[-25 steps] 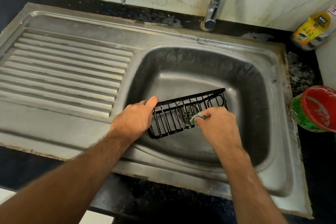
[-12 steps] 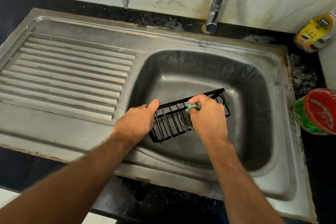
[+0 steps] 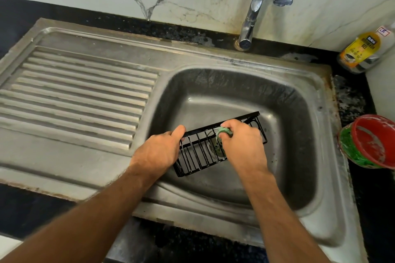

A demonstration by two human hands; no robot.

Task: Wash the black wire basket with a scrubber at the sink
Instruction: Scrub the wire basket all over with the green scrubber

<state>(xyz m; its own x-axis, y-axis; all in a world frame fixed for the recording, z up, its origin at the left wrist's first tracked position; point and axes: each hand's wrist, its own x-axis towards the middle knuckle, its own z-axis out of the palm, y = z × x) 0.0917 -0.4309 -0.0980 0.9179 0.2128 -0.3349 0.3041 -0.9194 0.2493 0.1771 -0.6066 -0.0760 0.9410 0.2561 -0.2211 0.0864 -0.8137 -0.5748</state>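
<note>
We stand at a steel sink (image 3: 316,96) set in a black worktop (image 3: 363,198), with a marbled white wall across the top of the frame and a ribbed drainboard (image 3: 74,96) filling the left half. The tap (image 3: 254,8) at upper centre shows no water running.

The basket (image 3: 198,153) hangs over the middle of the bowl, tilted so its long top rail runs up toward the right. Our left hand (image 3: 158,151) grips its left end, thumb laid along the rail and fingers curled behind. Our right hand (image 3: 241,145) is closed round the green scrubber (image 3: 224,131), pinching it against the upper wires near the rail.

To do this step well, we judge the left hand should keep the frame braced and stiff while the right works the scrubber along each wire, not only across them, and into the joints where wires meet the rail. Turning the basket would bring the far side and base into reach. The wires are thin and likely slick when soapy, so a firm hold matters.

At upper right stands a bottle (image 3: 363,51) with a yellow label; we can make out what looks like "DISHWASH GEL", the brand line above it too small to read. A small tag beside it carries an illegible mark. At the right edge a red and green tub (image 3: 372,143) shows no readable writing.
</note>
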